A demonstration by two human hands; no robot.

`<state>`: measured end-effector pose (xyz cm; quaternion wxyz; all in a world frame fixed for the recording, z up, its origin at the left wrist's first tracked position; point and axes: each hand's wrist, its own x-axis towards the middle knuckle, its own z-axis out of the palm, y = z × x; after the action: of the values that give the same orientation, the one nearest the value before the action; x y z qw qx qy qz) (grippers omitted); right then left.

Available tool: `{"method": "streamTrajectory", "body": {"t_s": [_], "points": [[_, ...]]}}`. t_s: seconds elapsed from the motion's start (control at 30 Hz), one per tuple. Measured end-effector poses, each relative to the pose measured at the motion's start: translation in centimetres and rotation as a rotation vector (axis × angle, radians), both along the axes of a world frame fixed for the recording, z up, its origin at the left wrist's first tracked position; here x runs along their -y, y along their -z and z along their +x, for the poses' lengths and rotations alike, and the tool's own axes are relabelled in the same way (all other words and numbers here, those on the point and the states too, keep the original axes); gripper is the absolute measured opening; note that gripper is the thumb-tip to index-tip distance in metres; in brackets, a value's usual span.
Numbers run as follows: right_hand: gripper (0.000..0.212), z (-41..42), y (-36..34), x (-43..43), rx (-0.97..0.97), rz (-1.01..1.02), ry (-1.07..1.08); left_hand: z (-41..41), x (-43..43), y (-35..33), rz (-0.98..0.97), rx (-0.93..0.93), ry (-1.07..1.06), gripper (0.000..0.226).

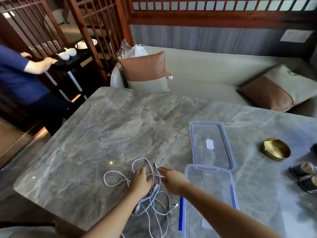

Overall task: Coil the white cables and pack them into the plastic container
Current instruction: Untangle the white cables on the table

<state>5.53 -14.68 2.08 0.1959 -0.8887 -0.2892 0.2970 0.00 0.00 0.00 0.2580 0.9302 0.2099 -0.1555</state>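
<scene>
Several white cables lie tangled on the grey marble table, with loops spreading left and toward the near edge. My left hand rests flat on the tangle, fingers apart. My right hand reaches over the cables from the right, fingers extended near a cable end; whether it pinches that end is unclear. The clear plastic container with blue clips stands open just right of my right arm. Its clear lid lies flat behind it.
A brass ashtray sits at the right, with dark small objects beyond it near the table's right edge. A bench with cushions runs behind the table. Another person in blue stands at the far left by a cart.
</scene>
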Motion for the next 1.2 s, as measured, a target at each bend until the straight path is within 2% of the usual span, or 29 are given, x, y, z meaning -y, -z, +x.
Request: {"method": "streamTrajectory", "body": {"t_s": [0.17, 0.23, 0.37, 0.47, 0.53, 0.6, 0.7, 0.77, 0.87, 0.97, 1.03, 1.1, 1.2], "points": [[0.046, -0.4, 2.4, -2.3, -0.150, -0.041, 0.136, -0.6, -1.7, 1.8, -0.101, -0.129, -0.089, 0.051], [0.050, -0.3, 3.1, -3.0, -0.189, -0.041, 0.171, -0.4, -2.1, 2.2, -0.140, -0.127, -0.109, 0.050], [0.048, -0.7, 4.5, -4.1, -0.153, -0.051, 0.218, 0.1, -2.7, 2.9, -0.250, -0.121, -0.155, 0.044], [0.037, -1.2, 5.0, -4.5, -0.117, -0.045, 0.278, 0.5, -3.1, 3.8, -0.310, -0.111, -0.134, 0.038], [0.022, -1.0, 4.7, -4.7, -0.111, -0.009, 0.348, 0.8, -3.3, 3.9, -0.329, -0.095, -0.115, 0.028], [0.016, -0.4, 4.0, -4.9, -0.071, 0.010, 0.383, 1.3, -3.6, 3.9, -0.377, -0.017, -0.116, 0.004], [0.016, 1.0, 2.5, -4.8, -0.069, 0.151, 0.478, 2.0, -4.1, 3.5, -0.549, 0.116, -0.181, 0.032], [0.024, 1.8, 1.1, -4.7, -0.229, 0.382, 0.638, 2.2, -4.4, 2.7, -0.644, 0.159, -0.210, 0.028], [0.023, 2.7, -0.7, -4.6, -0.574, 0.712, 0.901, 2.1, -3.9, 1.1, -0.747, 0.217, -0.235, 0.028], [0.024, 2.9, -2.6, -4.2, -0.938, 0.984, 0.996, 1.8, -2.6, -1.2, -0.856, 0.260, -0.253, 0.023], [0.025, 2.7, -3.9, -3.7, -1.112, 1.128, 1.029, 1.3, -1.4, -2.6, -0.942, 0.307, -0.307, 0.015], [0.025, 2.1, -4.8, -3.2, -1.192, 1.193, 1.041, 0.4, -0.1, -3.6, -0.959, 0.363, -0.394, 0.012], [0.023, 0.9, -5.7, -2.3, -1.180, 1.209, 1.046, -1.0, 2.7, -5.0, -0.977, 0.407, -0.560, 0.010]]}}
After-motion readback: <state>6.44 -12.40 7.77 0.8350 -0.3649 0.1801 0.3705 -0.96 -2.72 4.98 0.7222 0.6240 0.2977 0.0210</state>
